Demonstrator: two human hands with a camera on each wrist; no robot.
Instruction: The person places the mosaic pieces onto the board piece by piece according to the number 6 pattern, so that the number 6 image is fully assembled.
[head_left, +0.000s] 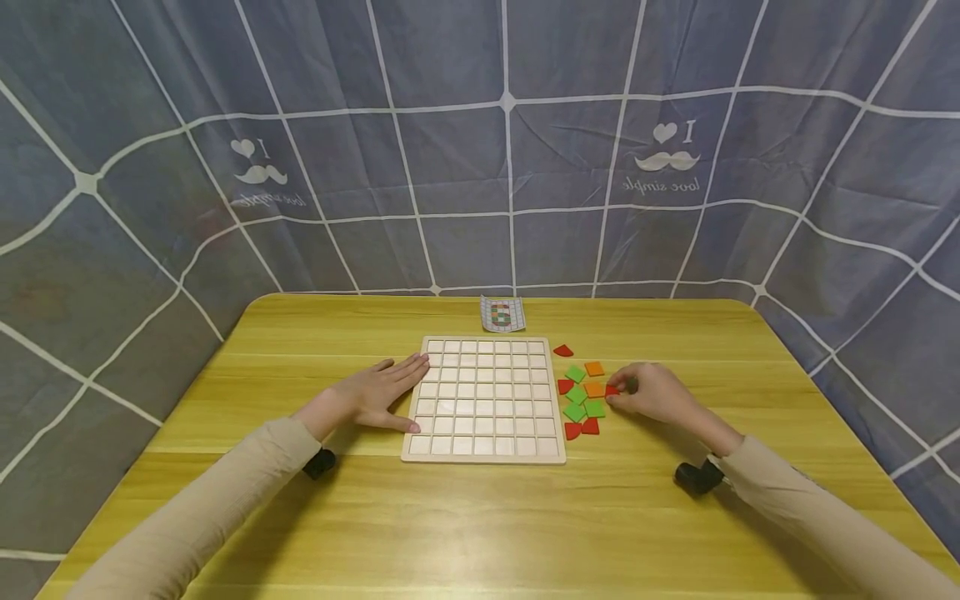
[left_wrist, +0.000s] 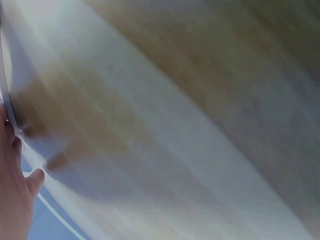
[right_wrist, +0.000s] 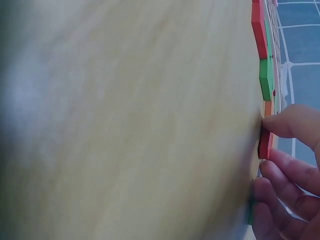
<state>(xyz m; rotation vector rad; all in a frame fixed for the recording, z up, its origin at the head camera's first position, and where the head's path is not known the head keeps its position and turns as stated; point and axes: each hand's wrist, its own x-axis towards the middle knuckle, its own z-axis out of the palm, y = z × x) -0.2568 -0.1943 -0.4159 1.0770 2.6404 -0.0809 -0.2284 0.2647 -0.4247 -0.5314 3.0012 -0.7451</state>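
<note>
Board: pale, square grid board (head_left: 485, 407), flat on wood-look worktop (head_left: 465, 533).
L hand: L hand (head_left: 384, 394) at board's L edge, fingers & thumb spread apart, tips touching the rim.
R hand: R hand (head_left: 660, 396) to R of board, past the loose tiles; thumb & fingertip clamped on a red tile (head_left: 612, 391).
Green piece: in R wrist view, dark green piece (right_wrist: 250, 214) by the lower fingers, R of board; can't tell if they touch it.
Tiles: cluster just R of board, incl. green tiles (head_left: 576, 395), orange tiles (head_left: 595, 368) & other red tiles (head_left: 591, 427); one more red lies apart, nr board's far R corner.
Card: pic card (head_left: 502, 315) w/ grid & coloured shape, just beyond board's far edge.
Curtain: grey-blue curtain (head_left: 450, 167) w/ white lines, behind board & to both sides.
</note>
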